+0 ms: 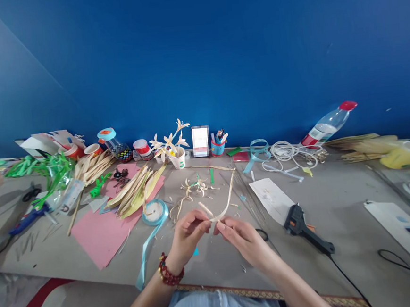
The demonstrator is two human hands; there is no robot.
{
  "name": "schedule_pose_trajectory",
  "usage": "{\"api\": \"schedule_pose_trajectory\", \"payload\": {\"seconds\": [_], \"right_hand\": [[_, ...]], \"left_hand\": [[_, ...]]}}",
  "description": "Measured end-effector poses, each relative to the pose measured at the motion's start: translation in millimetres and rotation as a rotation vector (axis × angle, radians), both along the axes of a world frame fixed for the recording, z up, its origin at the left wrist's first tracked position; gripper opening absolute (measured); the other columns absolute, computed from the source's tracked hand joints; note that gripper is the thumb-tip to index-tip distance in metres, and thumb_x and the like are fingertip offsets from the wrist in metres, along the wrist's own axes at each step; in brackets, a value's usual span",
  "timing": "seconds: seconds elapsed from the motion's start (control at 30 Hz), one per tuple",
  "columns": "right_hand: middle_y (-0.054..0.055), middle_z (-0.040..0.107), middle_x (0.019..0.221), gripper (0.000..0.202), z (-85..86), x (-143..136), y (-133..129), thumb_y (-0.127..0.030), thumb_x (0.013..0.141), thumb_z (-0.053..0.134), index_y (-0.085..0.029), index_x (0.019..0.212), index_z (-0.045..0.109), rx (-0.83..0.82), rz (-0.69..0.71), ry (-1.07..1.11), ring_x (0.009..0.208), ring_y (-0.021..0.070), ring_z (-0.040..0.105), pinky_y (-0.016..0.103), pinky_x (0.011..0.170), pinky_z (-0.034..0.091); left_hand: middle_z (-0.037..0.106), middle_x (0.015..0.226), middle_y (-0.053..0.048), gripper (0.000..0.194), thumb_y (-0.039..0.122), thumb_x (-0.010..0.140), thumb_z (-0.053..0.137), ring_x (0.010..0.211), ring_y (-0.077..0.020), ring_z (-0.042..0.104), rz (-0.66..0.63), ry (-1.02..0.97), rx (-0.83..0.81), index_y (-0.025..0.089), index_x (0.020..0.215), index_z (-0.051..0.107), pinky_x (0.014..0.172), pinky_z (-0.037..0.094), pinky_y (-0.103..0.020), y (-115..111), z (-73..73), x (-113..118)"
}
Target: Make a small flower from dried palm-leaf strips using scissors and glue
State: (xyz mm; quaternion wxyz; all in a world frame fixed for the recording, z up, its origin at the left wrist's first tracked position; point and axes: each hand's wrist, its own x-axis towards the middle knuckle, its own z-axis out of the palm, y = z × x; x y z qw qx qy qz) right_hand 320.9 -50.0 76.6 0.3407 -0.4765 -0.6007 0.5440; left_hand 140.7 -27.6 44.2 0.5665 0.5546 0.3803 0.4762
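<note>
Grey table [221, 263], pale strip [230, 191] between fingers [228, 228]

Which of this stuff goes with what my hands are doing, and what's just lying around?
In hand and close about:
- pale strip, in the grip of left hand and right hand
- pale flowers just beyond, probably

Seemingly just lying about:
- glue gun
- ribbon roll
- bottle
- pen cup
</note>
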Motion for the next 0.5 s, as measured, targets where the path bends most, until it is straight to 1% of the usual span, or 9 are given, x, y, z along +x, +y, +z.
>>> {"api": "schedule_pose_trajectory", "payload": {"seconds": [0.13,0.2,0.3,0.37,0.4,0.5], "right_hand": [[0.0,0.051,0.063,0.047,-3.0,-2.8,10.6,-0.056,0.094,0.046,-0.019,0.07,0.062,0.066,-0.046,-0.125,0.059,0.0147,0.045,0.025,0.056,0.03],[0.0,0.05,0.062,0.046,-4.2,-4.1,15.0,-0.054,0.095,0.046,-0.02,0.069,0.061,0.083,-0.053,-0.114,0.059,0.015,0.044,0.025,0.055,0.029],[-0.002,0.042,0.059,0.045,-3.9,-5.8,18.0,-0.054,0.094,0.048,-0.019,0.066,0.057,0.071,-0.069,-0.054,0.056,0.0135,0.037,0.025,0.052,0.026],[-0.003,0.038,0.058,0.047,-1.8,-5.8,17.8,-0.056,0.093,0.049,-0.019,0.064,0.055,0.018,-0.057,0.011,0.053,0.0116,0.032,0.025,0.049,0.022],[-0.004,0.035,0.057,0.048,-0.3,-5.2,17.3,-0.057,0.092,0.049,-0.018,0.064,0.054,-0.035,-0.042,0.058,0.051,0.0105,0.029,0.025,0.048,0.02],[-0.008,0.028,0.052,0.048,3.9,-1.2,15.5,-0.059,0.089,0.053,-0.018,0.064,0.051,-0.259,-0.007,0.23,0.045,0.0075,0.018,0.024,0.043,0.011]], "left_hand": [[0.062,0.077,-0.003,0.019,0.033,0.087,0.066,0.068,-0.0144,0.059,0.003,-0.006,0.039,0.015,0.081,0.065,0.066,0.051,-0.028,5.8,5.6,3.5],[0.064,0.076,-0.003,0.018,0.032,0.087,0.065,0.068,-0.015,0.061,0.001,0.015,0.07,0.015,0.082,0.066,0.067,0.051,-0.029,7.8,9.4,4.5],[0.065,0.077,-0.004,0.017,0.031,0.088,0.064,0.071,-0.0163,0.062,0.016,0.053,0.101,0.015,0.082,0.067,0.068,0.051,-0.029,9.8,12.1,5.1],[0.065,0.075,-0.005,0.018,0.03,0.088,0.064,0.072,-0.0165,0.062,0.019,0.087,0.129,0.015,0.08,0.067,0.069,0.05,-0.029,10.9,10.9,5.0],[0.065,0.074,-0.004,0.018,0.031,0.088,0.064,0.072,-0.0164,0.061,0.019,0.099,0.145,0.015,0.079,0.067,0.068,0.05,-0.029,11.5,9.6,4.7],[0.063,0.072,-0.004,0.021,0.033,0.087,0.065,0.07,-0.0157,0.058,0.017,0.092,0.176,0.015,0.076,0.066,0.067,0.049,-0.028,13.2,3.8,2.8]]}}
